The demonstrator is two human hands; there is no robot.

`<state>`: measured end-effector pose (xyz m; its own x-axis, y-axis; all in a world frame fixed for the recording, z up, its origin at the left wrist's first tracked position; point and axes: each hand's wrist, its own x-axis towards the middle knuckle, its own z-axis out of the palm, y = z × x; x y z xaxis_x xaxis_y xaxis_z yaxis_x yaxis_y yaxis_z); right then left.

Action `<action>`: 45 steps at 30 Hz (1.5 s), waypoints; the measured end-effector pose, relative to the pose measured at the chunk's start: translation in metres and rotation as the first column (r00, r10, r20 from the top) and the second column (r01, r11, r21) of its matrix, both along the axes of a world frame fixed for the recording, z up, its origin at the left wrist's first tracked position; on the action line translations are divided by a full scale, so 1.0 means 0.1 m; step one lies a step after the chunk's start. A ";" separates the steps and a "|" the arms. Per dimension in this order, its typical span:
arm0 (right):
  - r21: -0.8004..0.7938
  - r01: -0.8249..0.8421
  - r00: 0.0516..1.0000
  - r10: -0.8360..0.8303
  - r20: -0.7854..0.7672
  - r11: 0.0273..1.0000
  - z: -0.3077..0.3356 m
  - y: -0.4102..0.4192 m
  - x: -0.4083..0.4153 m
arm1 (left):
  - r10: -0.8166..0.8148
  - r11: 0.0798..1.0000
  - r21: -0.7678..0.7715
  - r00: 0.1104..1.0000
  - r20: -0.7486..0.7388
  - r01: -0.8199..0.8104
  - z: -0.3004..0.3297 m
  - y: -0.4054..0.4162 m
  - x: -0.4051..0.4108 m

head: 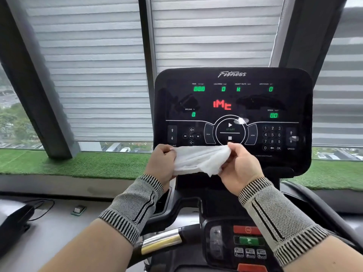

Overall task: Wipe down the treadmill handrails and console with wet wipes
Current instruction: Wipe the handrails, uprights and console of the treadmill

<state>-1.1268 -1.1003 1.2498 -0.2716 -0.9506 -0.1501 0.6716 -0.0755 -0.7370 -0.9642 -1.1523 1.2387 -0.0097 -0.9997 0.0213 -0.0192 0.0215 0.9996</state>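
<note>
At the far left edge, a dark object point(13, 218) with a thin black cable point(42, 210) lies on the grey floor, and a small green-edged item point(78, 210) sits a little further right. Behind them a strip of artificial grass point(78, 163) runs under the window blinds point(94, 75). Moving right, the left hand point(162, 163), its wrist in a knitted grey-and-black sleeve point(133, 209), grips one end of a white wet wipe point(198, 159) with its fingers curled round the cloth. The wipe is stretched between both hands in the air, just in front of the lower edge of the treadmill console point(233, 114); whether it touches the screen cannot be told. The console is lit, with green digits and red letters above the start button and a number keypad. The right hand point(240, 167) pinches the wipe's other end between thumb and fingers. Below the hands, a chrome-and-black handrail point(163, 242) meets a lower control panel point(247, 242) with red and green buttons.
</note>
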 end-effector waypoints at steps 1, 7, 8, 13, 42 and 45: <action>0.002 0.026 0.999 -0.026 -0.026 1.000 0.00 -0.02 -0.02 | -0.012 1.000 -0.017 1.000 0.016 0.013 0.02 -0.01 0.03; -0.039 0.081 0.982 -0.087 -0.169 0.996 0.03 -0.06 -0.02 | -0.100 0.973 -0.179 0.964 0.246 0.146 0.15 -0.01 0.08; -0.027 0.068 0.985 -0.072 -0.160 0.997 0.05 -0.07 -0.01 | -0.130 0.970 -0.172 0.962 0.240 0.174 0.16 0.01 0.07; 0.024 0.021 0.983 -0.016 -0.182 0.999 0.11 -0.03 0.00 | -0.289 0.957 -0.022 0.950 -0.116 0.289 0.20 0.02 0.05; 0.031 -0.339 0.857 0.322 -0.404 0.940 0.21 0.19 -0.09 | -0.326 0.937 0.051 0.917 -0.231 0.346 0.29 0.16 0.16; -0.038 -0.329 0.825 0.268 -0.497 0.943 0.34 0.18 -0.10 | -0.350 0.935 -0.026 0.905 -0.240 0.354 0.42 0.16 0.21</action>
